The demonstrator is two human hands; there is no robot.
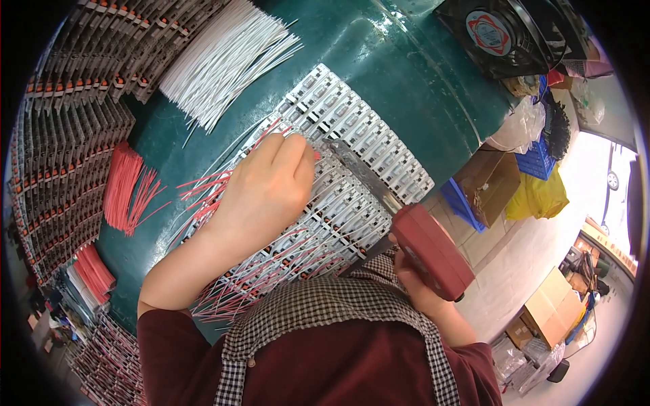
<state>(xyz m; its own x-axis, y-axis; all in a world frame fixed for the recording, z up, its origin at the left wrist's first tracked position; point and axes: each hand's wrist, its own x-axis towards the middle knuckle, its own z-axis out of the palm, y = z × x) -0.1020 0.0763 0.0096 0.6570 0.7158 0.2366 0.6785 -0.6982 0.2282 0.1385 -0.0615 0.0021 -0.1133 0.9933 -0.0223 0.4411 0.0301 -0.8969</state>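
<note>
A panel of white plastic modules in rows (379, 139) lies on the green table before me, with small metal parts in its slots. My left hand (267, 179) rests over its middle, fingers curled and pinched on a thin red wire, whose end is mostly hidden. In my right hand (416, 277) is a soldering iron (433, 250) with a boxy red handle. Its long metal shaft points up and left, the tip near my left fingertips, above the modules. Red and white wires (271, 267) trail from the nearer rows toward my apron.
A bundle of white wires (227, 57) lies at the far left, with a red wire bundle (125, 193) nearer. Stacked module panels (68, 155) line the left side. At the far right stands a black fan (501, 34). Beyond the table's right edge are a cardboard box (487, 186) and a yellow bag (538, 196).
</note>
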